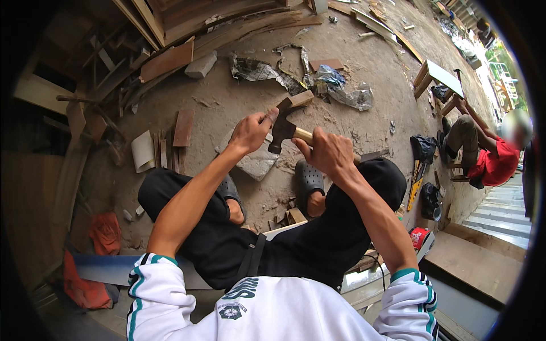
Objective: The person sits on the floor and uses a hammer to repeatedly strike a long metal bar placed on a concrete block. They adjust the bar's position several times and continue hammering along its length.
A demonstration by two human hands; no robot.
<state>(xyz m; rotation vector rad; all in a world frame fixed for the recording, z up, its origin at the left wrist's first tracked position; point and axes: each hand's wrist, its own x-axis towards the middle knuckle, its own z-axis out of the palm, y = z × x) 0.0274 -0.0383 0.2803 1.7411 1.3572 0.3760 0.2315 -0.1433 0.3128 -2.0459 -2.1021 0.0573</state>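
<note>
My right hand (331, 152) is wrapped round the wooden handle of a claw hammer (281, 129), close below its dark, rusty head. My left hand (250, 132) is closed, thumb and fingers at the end of a short wood block (301, 99). The hammer's claw overlaps this block, and whether it grips a nail there cannot be seen. Both hands are raised over the ground between my knees. Below them a pale, rough stone slab (257, 162) lies between my feet in grey clogs.
Scrap boards (168, 61) pile up at the left, near a grey brick (201, 65). Crumpled plastic (355, 95) lies ahead. At right are a yellow handsaw (416, 186), a black bag (424, 148), a red can (420, 237) and a seated person in red (493, 159) beside a small white-topped table (443, 77).
</note>
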